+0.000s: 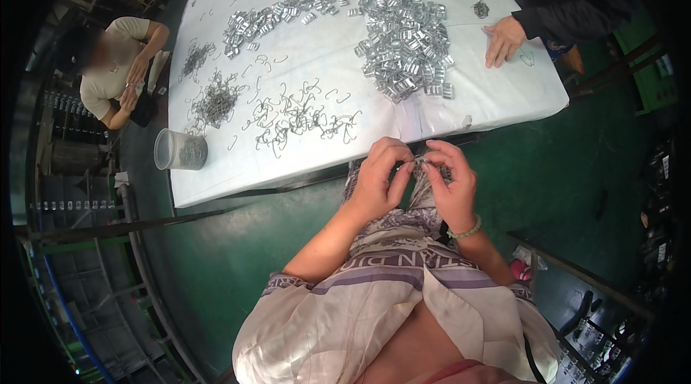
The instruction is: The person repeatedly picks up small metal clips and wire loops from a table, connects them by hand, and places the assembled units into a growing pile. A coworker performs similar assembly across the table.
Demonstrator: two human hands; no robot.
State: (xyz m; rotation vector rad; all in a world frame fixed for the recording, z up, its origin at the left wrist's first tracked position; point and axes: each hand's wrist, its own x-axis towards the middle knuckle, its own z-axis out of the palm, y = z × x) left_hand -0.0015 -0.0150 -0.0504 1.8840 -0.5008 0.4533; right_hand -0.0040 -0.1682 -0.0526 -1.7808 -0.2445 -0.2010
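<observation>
Just off the table's near edge, over my lap, my left hand (381, 179) and my right hand (455, 186) meet at the fingertips. Pinched between both thumbs and forefingers is a small silvery metal piece (419, 161), mostly covered by the fingers. A bracelet of pale beads circles my right wrist. Beyond my hands, bent wire hooks (295, 119) lie scattered on the white-covered table (504, 100). Past them, a large heap of shiny, folded metal clips (407, 49) stretches toward the far side.
Darker, denser piles of small wire parts (216, 100) lie at the left, beside a clear plastic tub (167, 150) near the corner. A co-worker's hand (505, 40) rests on the table at right. Another person (119, 71) sits at left. The floor (266, 229) is green.
</observation>
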